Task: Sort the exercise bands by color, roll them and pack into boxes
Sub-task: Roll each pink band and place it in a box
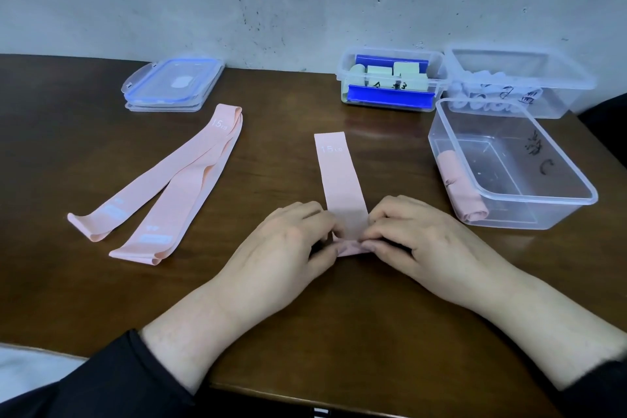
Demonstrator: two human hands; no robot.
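Black sleeves (112,380) cover both forearms at the near edge of the brown table (84,299). Left hand (278,248) and right hand (417,241) meet at the near end of a pink band (339,176); fingers of both are curled and pinch the small rolled start of it. Rest of that band lies flat on the table, running away from the hands, "15" printed near its far end.

Two more pink bands (179,187) lie flat at left, fanned apart at their near ends and overlapping at the far end.

Near clear box (556,210) at right: one rolled pink band (461,190) lies against its left wall. Far-right clear box (556,105) behind it holds white rolls; detail unclear. Middle box (346,78) holds pale green rolls and blue pieces. Stacked lids (173,85), blue-rimmed, lie at far left.
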